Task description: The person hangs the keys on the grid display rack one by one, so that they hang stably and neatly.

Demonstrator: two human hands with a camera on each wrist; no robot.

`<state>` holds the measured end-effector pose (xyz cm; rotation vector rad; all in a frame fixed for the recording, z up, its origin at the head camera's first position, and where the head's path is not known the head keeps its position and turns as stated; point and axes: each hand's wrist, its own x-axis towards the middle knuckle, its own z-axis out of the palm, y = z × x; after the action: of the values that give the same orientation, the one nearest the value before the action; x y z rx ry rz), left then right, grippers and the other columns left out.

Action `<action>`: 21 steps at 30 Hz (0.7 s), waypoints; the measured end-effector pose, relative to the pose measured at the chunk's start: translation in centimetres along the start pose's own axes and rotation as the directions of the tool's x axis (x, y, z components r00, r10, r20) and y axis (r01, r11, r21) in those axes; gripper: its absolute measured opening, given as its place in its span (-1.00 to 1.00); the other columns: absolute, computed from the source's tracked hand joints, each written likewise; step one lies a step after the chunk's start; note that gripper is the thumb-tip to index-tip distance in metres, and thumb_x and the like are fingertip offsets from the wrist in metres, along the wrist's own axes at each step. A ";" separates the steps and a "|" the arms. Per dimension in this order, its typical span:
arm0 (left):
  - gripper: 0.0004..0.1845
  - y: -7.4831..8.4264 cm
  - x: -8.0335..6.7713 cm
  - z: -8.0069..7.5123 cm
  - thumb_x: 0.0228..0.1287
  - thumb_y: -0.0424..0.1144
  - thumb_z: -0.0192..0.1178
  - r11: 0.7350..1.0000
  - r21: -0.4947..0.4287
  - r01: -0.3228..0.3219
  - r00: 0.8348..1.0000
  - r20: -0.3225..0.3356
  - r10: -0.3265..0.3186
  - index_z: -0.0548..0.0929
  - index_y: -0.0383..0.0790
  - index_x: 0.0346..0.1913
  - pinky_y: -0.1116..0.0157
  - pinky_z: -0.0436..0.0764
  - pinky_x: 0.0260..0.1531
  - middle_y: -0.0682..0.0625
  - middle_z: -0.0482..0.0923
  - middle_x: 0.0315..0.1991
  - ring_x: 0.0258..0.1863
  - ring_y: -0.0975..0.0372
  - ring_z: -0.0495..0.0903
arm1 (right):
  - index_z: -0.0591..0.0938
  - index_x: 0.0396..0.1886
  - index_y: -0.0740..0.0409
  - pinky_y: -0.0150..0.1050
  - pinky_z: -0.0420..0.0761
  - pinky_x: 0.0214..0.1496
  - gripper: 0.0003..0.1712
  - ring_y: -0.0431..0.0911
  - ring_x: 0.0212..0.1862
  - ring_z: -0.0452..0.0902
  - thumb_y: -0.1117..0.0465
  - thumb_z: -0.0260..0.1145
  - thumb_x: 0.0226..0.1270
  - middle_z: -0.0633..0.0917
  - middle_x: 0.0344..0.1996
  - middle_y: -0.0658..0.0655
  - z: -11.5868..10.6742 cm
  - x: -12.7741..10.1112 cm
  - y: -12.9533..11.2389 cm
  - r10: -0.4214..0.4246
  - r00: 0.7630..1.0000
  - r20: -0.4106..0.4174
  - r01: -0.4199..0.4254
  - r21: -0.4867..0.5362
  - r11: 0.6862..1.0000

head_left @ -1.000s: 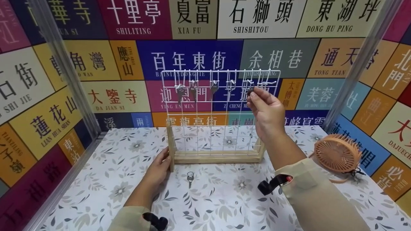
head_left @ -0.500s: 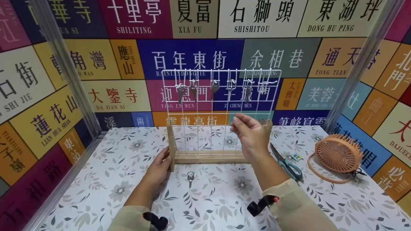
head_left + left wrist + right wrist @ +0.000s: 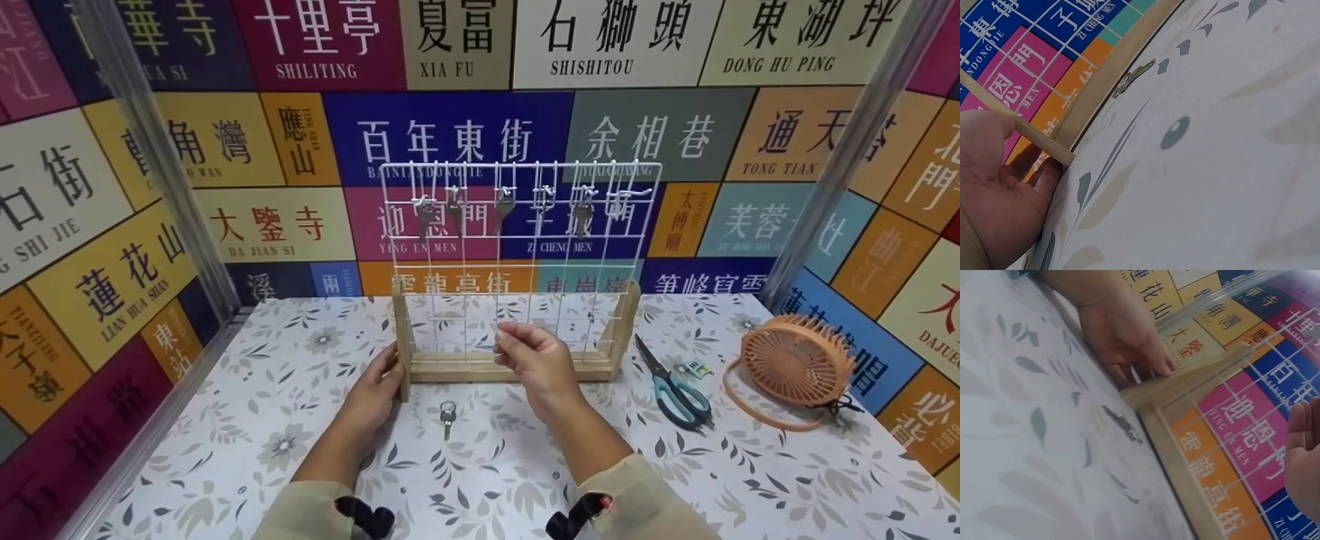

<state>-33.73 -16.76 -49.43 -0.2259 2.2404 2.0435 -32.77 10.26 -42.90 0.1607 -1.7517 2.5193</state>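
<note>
A white wire grid rack (image 3: 517, 265) with wooden end posts and a wooden base bar stands on the table. Several keys hang from its upper hooks, among them a key (image 3: 582, 217) toward the right. My left hand (image 3: 375, 386) holds the rack's left wooden post (image 3: 1044, 142), thumb on one side and fingers on the other. My right hand (image 3: 536, 364) is in the air before the lower grid, fingers loosely bent, no object visible in them. A loose key (image 3: 448, 421) with a ring lies on the table in front of the rack, between the two hands.
To the rack's right lie teal-handled scissors (image 3: 675, 394) and a small green-and-white item (image 3: 697, 367). An orange fan (image 3: 796, 360) stands farther right. Walls with colourful sign panels (image 3: 446, 135) enclose the floral-patterned table (image 3: 292, 420).
My right hand has left the key on the right-hand hook and come down and left to the lower grid. That key now hangs freely. My left hand stays on the post.
</note>
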 end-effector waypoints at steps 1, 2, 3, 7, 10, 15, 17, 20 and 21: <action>-0.45 0.0 0.0 0.0 0.72 0.03 0.02 1.000 0.005 0.000 1.000 -0.002 0.000 0.27 0.46 0.63 -0.06 0.14 0.72 0.11 0.23 0.68 0.72 0.04 0.17 | 0.78 -0.01 0.26 -0.26 0.83 -0.04 -0.83 -0.09 -0.16 0.75 0.34 0.44 0.47 0.78 -0.24 0.08 0.1 0.0 0.3 0.016 1.000 0.009 -0.016 -0.014 1.000; -0.45 0.1 -0.1 0.0 0.72 0.03 0.02 1.000 0.008 0.002 1.000 -0.003 -0.002 0.27 0.46 0.63 -0.06 0.13 0.72 0.11 0.23 0.68 0.72 0.04 0.17 | 0.78 -0.01 0.27 -0.26 0.82 -0.04 -0.82 -0.10 -0.16 0.75 0.34 0.44 0.46 0.79 -0.25 0.07 0.1 0.1 0.7 0.031 0.999 0.020 -0.030 -0.028 0.999; -0.46 0.1 -0.1 0.0 0.72 0.04 0.03 1.000 0.013 0.006 1.000 -0.007 -0.006 0.28 0.48 0.63 -0.06 0.13 0.72 0.13 0.24 0.67 0.72 0.05 0.17 | 0.78 0.00 0.28 -0.26 0.82 -0.05 -0.81 -0.10 -0.17 0.75 0.33 0.45 0.46 0.79 -0.25 0.07 0.2 0.1 1.0 0.046 0.999 0.030 -0.044 -0.046 0.998; -0.46 0.2 -0.2 0.0 0.72 0.04 0.03 1.000 0.003 0.005 1.000 -0.003 -0.005 0.28 0.48 0.62 -0.05 0.14 0.72 0.12 0.23 0.68 0.72 0.04 0.18 | 0.78 0.03 0.29 -0.27 0.81 -0.08 -0.76 -0.13 -0.19 0.75 0.29 0.48 0.43 0.78 -0.25 0.03 1.0 0.5 2.4 0.109 0.991 0.076 -0.099 -0.125 0.987; -0.45 0.2 -0.2 0.0 0.72 0.03 0.02 1.000 0.006 -0.012 1.000 0.002 0.012 0.27 0.46 0.63 -0.05 0.18 0.71 0.10 0.23 0.68 0.71 0.02 0.20 | 0.78 0.05 0.26 -0.30 0.80 -0.10 -0.71 -0.11 -0.16 0.75 0.26 0.51 0.40 0.79 -0.20 0.03 1.7 0.9 3.4 0.162 0.981 0.109 -0.138 -0.196 0.971; -0.46 0.1 -0.2 0.1 0.73 0.01 0.01 0.998 0.036 -0.045 0.999 -0.004 0.045 0.28 0.41 0.64 -0.05 0.23 0.69 0.08 0.26 0.67 0.68 0.02 0.25 | 0.77 0.11 0.24 -0.24 0.80 -0.05 -0.65 -0.06 -0.05 0.74 0.28 0.52 0.35 0.81 0.00 0.14 2.7 1.1 5.1 0.233 0.958 0.165 -0.180 -0.287 0.941; -0.47 0.1 -0.1 0.2 0.73 0.01 0.01 0.999 0.033 -0.044 0.999 -0.007 0.044 0.30 0.41 0.63 -0.05 0.24 0.69 0.09 0.27 0.66 0.68 0.03 0.26 | 0.77 0.12 0.27 -0.22 0.79 -0.05 -0.63 -0.10 -0.07 0.74 0.29 0.51 0.35 0.82 0.00 0.13 3.0 1.1 5.7 0.246 0.954 0.171 -0.185 -0.311 0.932; -0.47 0.1 -0.1 0.2 0.72 0.02 0.02 0.999 0.033 -0.040 0.999 -0.011 0.040 0.31 0.42 0.62 -0.05 0.23 0.70 0.10 0.28 0.66 0.68 0.04 0.26 | 0.76 0.12 0.30 -0.27 0.77 -0.12 -0.60 -0.19 -0.18 0.71 0.27 0.55 0.31 0.85 -0.09 0.06 2.9 1.1 6.5 0.251 0.956 0.150 -0.186 -0.350 0.918; -0.47 0.1 -0.1 0.2 0.72 0.02 0.02 0.999 0.028 -0.039 0.999 -0.008 0.039 0.31 0.42 0.62 -0.04 0.23 0.70 0.10 0.27 0.66 0.68 0.04 0.26 | 0.76 0.12 0.30 -0.30 0.74 -0.16 -0.59 -0.20 -0.22 0.69 0.27 0.56 0.30 0.84 -0.12 0.03 2.8 1.0 6.7 0.250 0.958 0.143 -0.186 -0.359 0.915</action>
<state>-33.64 -16.55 -49.32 -0.1905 2.2945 2.0325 -34.42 5.29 -48.07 0.1933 -2.3750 2.3490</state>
